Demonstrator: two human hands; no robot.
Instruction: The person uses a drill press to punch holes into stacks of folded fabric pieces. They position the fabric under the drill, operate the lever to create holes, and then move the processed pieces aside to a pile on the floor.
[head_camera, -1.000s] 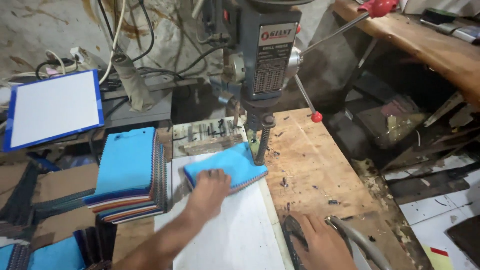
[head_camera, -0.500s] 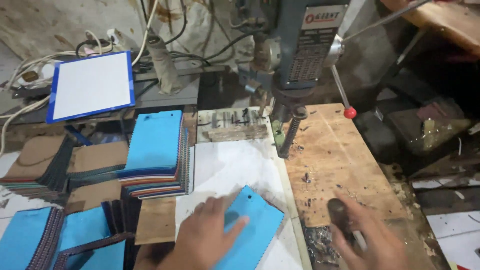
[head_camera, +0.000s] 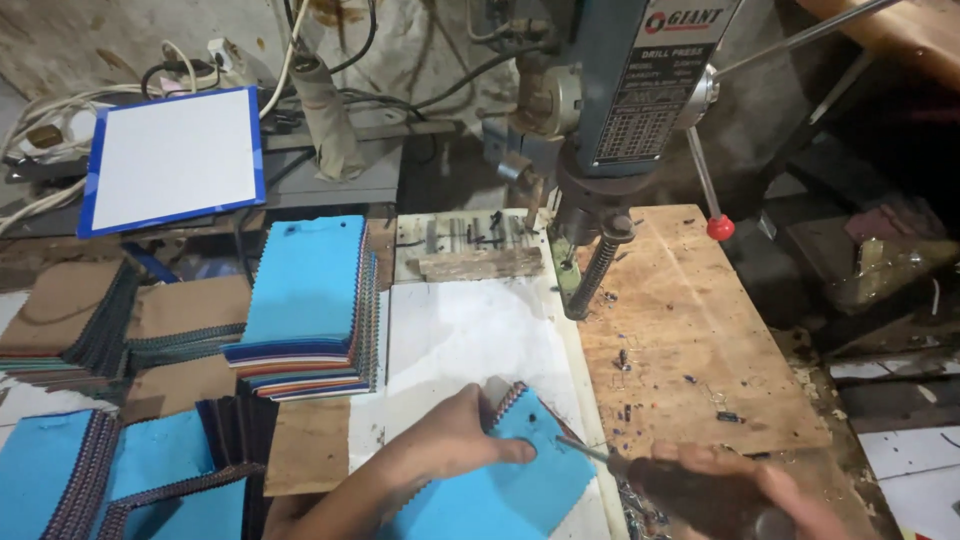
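While the left hand (head_camera: 455, 440) presses it, the blue swatch (head_camera: 510, 480) lies under its fingers (head_camera: 505, 450).

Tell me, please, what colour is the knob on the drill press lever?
Red: the knob shows clearly in the head view.

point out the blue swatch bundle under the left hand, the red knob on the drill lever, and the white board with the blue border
blue swatch bundle (head_camera: 510, 490), head view, bare top cover
red knob (head_camera: 719, 228), head view, ball's middle
white board (head_camera: 172, 158), head view, white face
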